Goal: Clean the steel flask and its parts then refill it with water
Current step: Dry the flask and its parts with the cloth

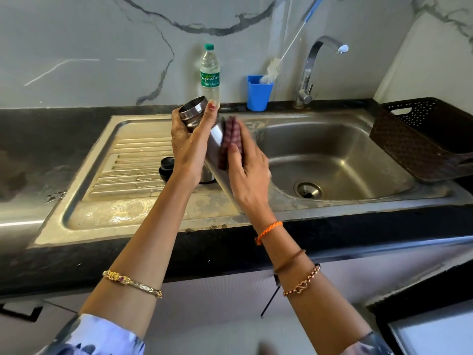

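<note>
The steel flask [215, 147] is held tilted over the sink's drainboard, its open mouth up and to the left. My left hand [189, 142] grips its neck. Pressed flat against the flask's body is a dark red checked scrub pad [231, 139], under the fingers of my right hand [247, 172]. A black stopper [166, 168] rests on the drainboard behind my left wrist. A small steel part [206, 176] stands beside it, mostly hidden by my hand and the flask.
The steel sink [332, 155] with its drain [308, 190] lies to the right, the tap [311, 70] behind it. A blue cup [258, 94] with a bottle brush [275, 69] and a plastic water bottle [210, 73] stand at the wall. A dark basket [419, 139] sits at the right.
</note>
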